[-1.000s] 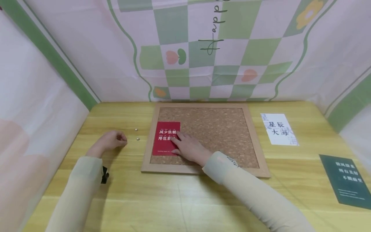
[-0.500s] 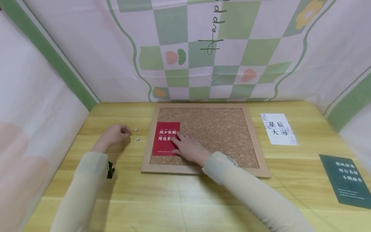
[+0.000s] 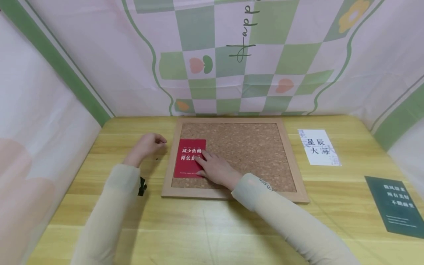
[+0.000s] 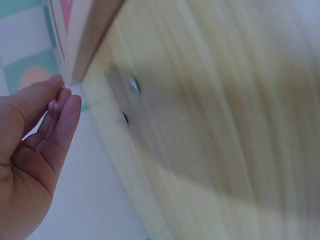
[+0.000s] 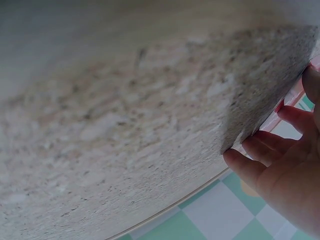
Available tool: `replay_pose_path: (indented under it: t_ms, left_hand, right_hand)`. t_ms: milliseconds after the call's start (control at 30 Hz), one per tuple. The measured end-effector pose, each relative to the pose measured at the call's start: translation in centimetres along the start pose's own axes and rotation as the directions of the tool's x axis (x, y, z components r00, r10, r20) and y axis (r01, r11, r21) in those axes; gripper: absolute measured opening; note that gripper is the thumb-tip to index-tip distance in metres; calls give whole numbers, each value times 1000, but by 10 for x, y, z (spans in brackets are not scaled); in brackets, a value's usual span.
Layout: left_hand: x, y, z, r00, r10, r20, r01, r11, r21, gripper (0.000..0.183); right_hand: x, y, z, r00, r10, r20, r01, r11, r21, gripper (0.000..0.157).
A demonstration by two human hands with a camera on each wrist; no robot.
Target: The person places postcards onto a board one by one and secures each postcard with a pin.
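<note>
A red card (image 3: 185,166) with white lettering lies flat on the left part of a wood-framed cork board (image 3: 246,147). My right hand (image 3: 219,170) rests on the board, its outstretched fingertips touching the card's right edge. In the right wrist view those fingers (image 5: 250,167) meet the cork. My left hand (image 3: 148,145) is raised just left of the frame. Its thumb and fingers (image 4: 40,97) pinch a tiny, shiny piece that looks like a thumbtack (image 4: 65,89), mostly hidden. Two silver thumbtacks on the table, one nearer (image 4: 134,85) and one farther (image 4: 124,119), show beneath that hand.
To the right of the board lies a white card (image 3: 319,148) with dark characters. Closer to the table's right edge is a dark green card (image 3: 394,206). A printed cloth (image 3: 228,84) hangs behind the wooden table (image 3: 185,232).
My left hand has moved right and away from me, over the thumbtacks to the board's left side. The right hand and the red card have stayed in place.
</note>
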State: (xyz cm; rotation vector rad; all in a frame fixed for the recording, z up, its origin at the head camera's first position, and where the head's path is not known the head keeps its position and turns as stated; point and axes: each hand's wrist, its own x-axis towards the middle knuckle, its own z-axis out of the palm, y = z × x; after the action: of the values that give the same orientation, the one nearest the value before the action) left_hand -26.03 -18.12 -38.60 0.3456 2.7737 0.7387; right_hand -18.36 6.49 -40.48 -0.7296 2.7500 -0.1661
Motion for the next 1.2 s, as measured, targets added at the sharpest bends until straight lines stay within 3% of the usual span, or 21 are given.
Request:
replay_pose_path:
  t_ms: [200, 533, 1200]
  left_hand:
    - [11, 24, 8, 1000, 13, 14, -13, 1000, -23, 29]
    - [30, 58, 22, 997, 65, 44, -69, 995, 76, 26]
    - [35, 64, 34, 1000, 2, -6, -1, 996, 90, 21]
  right_hand:
    - [2, 0, 0, 1000, 3, 0, -3, 1000, 8, 60]
    - [-1, 0, -2, 1000, -8, -6, 8, 1000, -18, 59]
    - [-2, -2, -2, 1000, -9, -12, 8, 1000, -29, 58]
